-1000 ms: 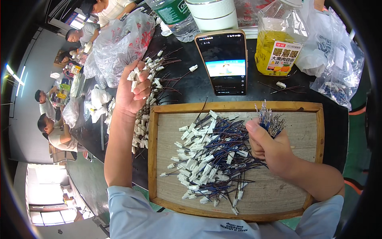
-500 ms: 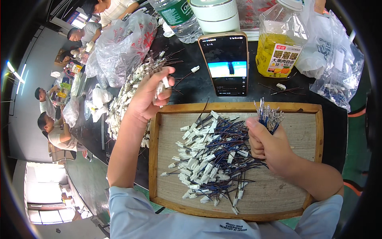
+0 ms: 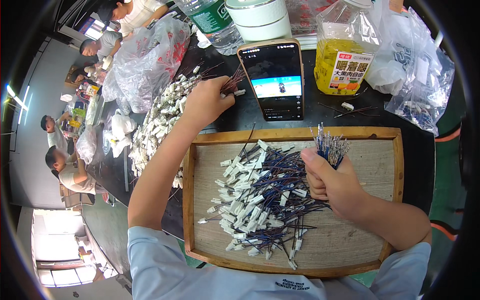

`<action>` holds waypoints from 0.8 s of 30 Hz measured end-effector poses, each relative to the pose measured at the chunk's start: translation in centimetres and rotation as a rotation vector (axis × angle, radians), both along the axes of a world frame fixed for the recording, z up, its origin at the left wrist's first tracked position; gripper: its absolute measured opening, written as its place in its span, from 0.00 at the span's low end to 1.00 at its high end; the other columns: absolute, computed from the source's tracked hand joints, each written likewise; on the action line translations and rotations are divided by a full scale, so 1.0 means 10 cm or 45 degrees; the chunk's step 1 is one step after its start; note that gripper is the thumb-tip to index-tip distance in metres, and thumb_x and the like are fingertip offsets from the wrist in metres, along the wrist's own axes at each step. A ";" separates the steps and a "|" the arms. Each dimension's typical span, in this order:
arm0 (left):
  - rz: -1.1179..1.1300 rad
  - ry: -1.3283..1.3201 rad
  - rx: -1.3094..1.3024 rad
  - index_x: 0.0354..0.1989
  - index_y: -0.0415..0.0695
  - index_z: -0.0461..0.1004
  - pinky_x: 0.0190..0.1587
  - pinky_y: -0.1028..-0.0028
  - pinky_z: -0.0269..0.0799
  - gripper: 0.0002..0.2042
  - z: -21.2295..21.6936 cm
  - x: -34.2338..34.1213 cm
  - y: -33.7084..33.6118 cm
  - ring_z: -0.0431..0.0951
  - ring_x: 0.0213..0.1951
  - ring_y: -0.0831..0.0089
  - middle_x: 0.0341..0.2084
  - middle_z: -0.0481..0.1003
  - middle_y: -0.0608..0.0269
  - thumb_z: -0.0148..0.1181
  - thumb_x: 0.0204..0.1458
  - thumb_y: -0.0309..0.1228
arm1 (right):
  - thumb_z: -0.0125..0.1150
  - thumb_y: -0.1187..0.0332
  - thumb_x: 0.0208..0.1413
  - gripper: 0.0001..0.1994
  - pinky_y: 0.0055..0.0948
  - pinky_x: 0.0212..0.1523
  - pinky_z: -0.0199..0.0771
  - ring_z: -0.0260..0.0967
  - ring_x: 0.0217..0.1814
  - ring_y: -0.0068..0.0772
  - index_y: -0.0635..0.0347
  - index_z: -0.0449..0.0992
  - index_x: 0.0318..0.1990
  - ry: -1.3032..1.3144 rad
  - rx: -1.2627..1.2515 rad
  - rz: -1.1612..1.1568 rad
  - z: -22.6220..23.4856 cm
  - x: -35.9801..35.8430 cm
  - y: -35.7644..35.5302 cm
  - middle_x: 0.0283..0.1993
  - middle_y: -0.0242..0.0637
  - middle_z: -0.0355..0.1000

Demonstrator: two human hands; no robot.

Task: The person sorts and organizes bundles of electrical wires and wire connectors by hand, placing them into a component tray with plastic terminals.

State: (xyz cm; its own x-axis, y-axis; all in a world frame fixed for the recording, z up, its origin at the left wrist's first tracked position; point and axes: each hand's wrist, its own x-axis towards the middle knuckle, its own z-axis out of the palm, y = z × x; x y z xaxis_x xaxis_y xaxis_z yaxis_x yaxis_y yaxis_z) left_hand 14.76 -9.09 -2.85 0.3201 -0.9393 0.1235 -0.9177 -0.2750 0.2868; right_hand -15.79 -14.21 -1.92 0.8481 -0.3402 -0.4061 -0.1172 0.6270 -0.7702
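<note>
My left hand [image 3: 207,102] is closed over the far edge of a heap of white connectors [image 3: 160,112], left of the phone. A tuft of thin brown wires [image 3: 233,80] sticks out past its fingers. One white connector [image 3: 240,92] lies close by its fingertips. My right hand [image 3: 332,182] is a fist round a bundle of blue wires [image 3: 330,147], their bare metal-tipped ends pointing up. That fist is above the right part of a wood-framed tray [image 3: 360,230]. Left of it in the tray lies a pile of white connectors with blue and brown wires [image 3: 255,200].
A phone [image 3: 274,82] stands upright behind the tray, with a white lidded container [image 3: 259,22] and a water bottle [image 3: 210,22] behind. A jar of yellow contents [image 3: 342,55] and plastic bags [image 3: 420,75] are at right. Another bag [image 3: 145,65] sits far left; people work beyond.
My left hand has moved slightly right toward the phone and turned palm down. Brown wires now show beyond its fingers, where white connectors showed before. The right fist keeps its hold.
</note>
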 end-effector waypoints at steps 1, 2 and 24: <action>0.008 -0.080 0.056 0.33 0.44 0.75 0.33 0.62 0.71 0.09 0.04 -0.02 0.01 0.77 0.30 0.54 0.25 0.77 0.53 0.58 0.42 0.32 | 0.54 0.56 0.59 0.20 0.19 0.14 0.41 0.41 0.14 0.11 0.50 0.59 0.18 -0.005 0.004 0.000 0.00 0.00 0.00 0.13 0.19 0.50; 0.008 -0.080 0.057 0.33 0.44 0.75 0.33 0.62 0.71 0.09 0.05 -0.03 0.01 0.77 0.30 0.54 0.25 0.77 0.53 0.58 0.42 0.32 | 0.54 0.56 0.59 0.20 0.19 0.14 0.41 0.41 0.14 0.11 0.50 0.59 0.18 -0.005 0.005 0.001 0.01 0.00 0.00 0.13 0.19 0.50; 0.261 -0.073 0.368 0.23 0.35 0.77 0.38 0.62 0.73 0.27 0.06 -0.08 -0.19 0.78 0.31 0.53 0.22 0.76 0.45 0.54 0.50 0.53 | 0.54 0.56 0.59 0.18 0.19 0.16 0.42 0.43 0.15 0.11 0.51 0.61 0.20 -0.015 -0.007 -0.008 0.03 -0.01 0.02 0.15 0.19 0.51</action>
